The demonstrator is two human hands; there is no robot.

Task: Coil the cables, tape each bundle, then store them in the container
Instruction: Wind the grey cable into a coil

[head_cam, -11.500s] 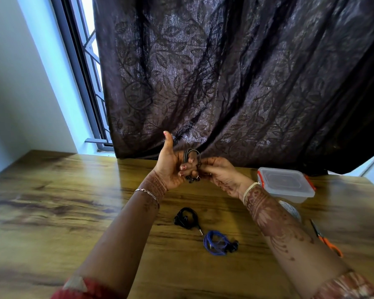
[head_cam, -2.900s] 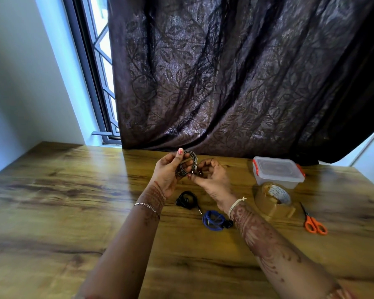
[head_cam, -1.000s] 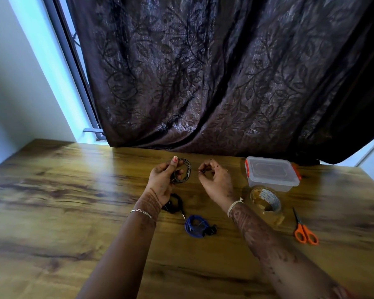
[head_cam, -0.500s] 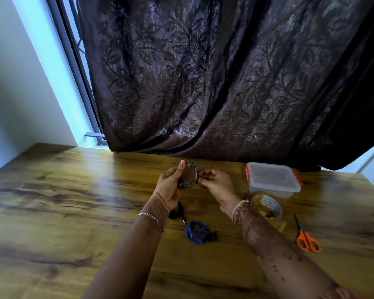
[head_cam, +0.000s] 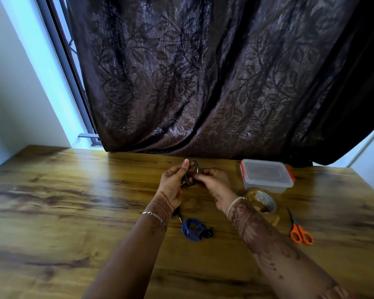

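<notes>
A small dark grey cable coil is held upright above the wooden table between both hands. My left hand grips its left side, thumb raised along the loop. My right hand pinches the coil's right side with curled fingers. A coiled blue cable lies on the table below my hands. Only the plug tip of a black cable shows beside my left wrist. The lidded clear plastic container with orange clips stands to the right, with a tape roll in front of it.
Orange-handled scissors lie right of the tape roll. A dark leaf-patterned curtain hangs along the table's far edge, and a window frame stands at the back left. The table's left half is bare wood.
My right hand has closed back in on the coil after being a little apart from it a second ago. The view has shifted slightly.
</notes>
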